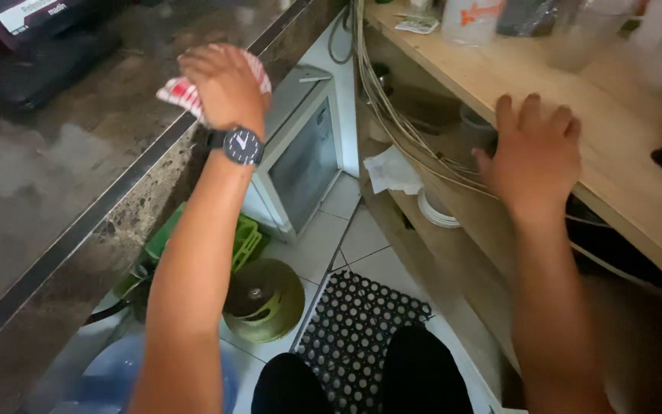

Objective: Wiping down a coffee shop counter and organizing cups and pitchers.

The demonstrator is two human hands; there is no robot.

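Left arm stretched up and forward to the edge of the dark stone surface (47, 176), left hand (227, 84) bent at the wrist, fingers curled shut around a red-and-white cloth (181, 93) pressed there. Right arm reached out to the wooden shelf (622, 176), right hand (536, 153) palm-down at its front edge, fingers spread, gripping nothing. Black wristwatch (240, 146) worn on the left wrist.

Both arms are bare, with no sleeves on them at all. The left hand (224, 84) has a black watch (240, 145) on its wrist, with a round dark face, thin white hands and a black strap. The right hand (534, 157) wears no ring and no band, and the legs (362, 379) at the bottom are in black trousers.
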